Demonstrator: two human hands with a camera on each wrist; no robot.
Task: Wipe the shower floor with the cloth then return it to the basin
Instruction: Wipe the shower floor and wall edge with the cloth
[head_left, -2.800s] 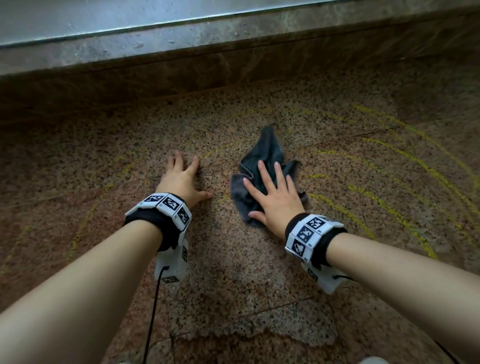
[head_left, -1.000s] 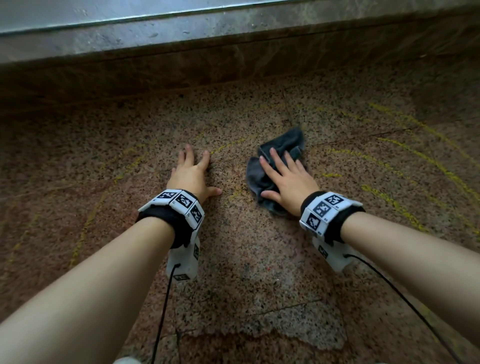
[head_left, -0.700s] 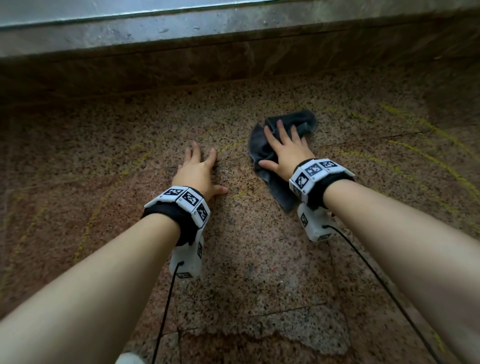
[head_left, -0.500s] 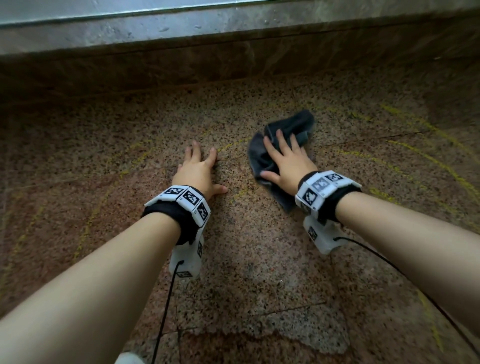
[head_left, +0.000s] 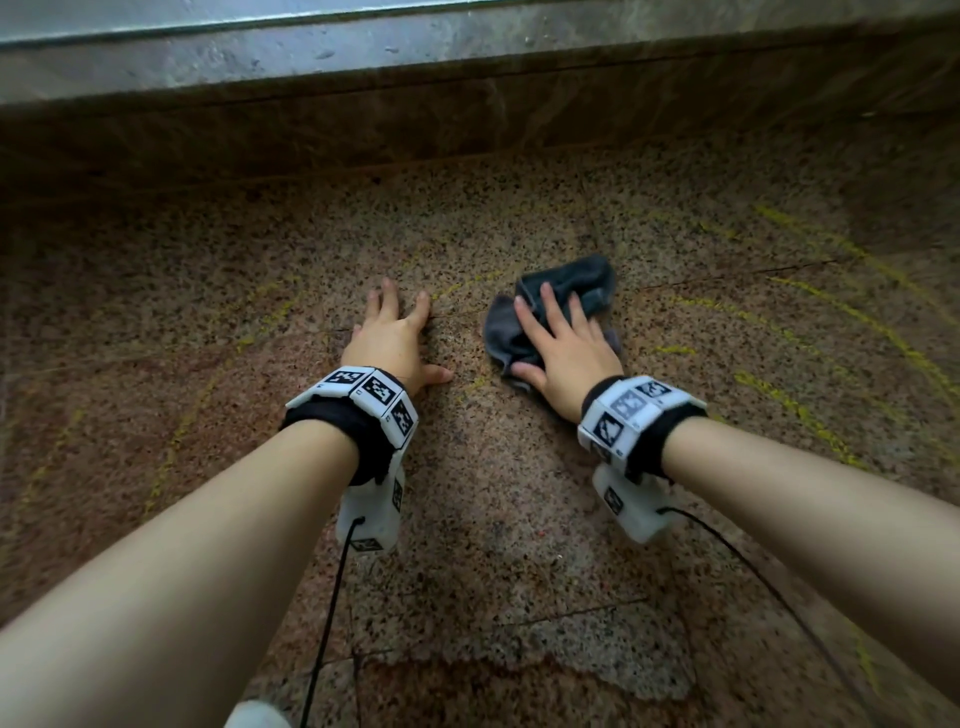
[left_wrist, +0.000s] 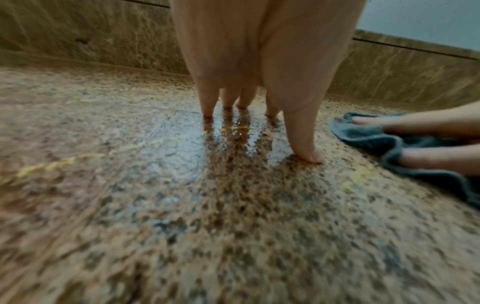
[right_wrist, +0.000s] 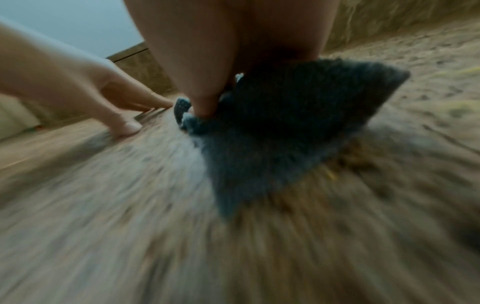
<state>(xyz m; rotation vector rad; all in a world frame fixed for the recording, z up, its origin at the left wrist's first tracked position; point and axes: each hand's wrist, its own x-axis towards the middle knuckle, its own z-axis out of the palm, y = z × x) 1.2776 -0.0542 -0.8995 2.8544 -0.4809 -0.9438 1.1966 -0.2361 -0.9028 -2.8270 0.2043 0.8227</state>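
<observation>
Two hands down on the speckled shower floor (head_left: 493, 493), side by side and a little apart

Left hand (head_left: 387, 343) flat on bare stone, fingers straight and spread, thumb out to the side, holding nothing; seen from the left wrist, fingertips (left_wrist: 310, 153) pressed onto a wet, shiny patch

Right hand (head_left: 566, 353) laid palm-down on the cloth (head_left: 566, 283), fingers straight and fanned across it, thumb at its near edge; pressing, not gripping

Cloth dark grey, crumpled, lying on the floor under and just beyond the right hand, one bunched fold sticking out past the fingertips toward the raised stone kerb (head_left: 467, 119); from the right wrist, a pointed corner of it (right_wrist: 363, 86) jutting out to the right, floor around it smeared by blur

Several faint yellow curved streaks (head_left: 800, 410) on the floor right of the cloth, fainter ones to the left of the left hand

Both wrists strapped with black bands carrying white blocks printed with black square patterns (head_left: 382, 392), a thin black cable (head_left: 322, 623) trailing back from each

Near the bottom, a pale irregular patch (head_left: 597, 660) in the stone beside a thin crack
</observation>
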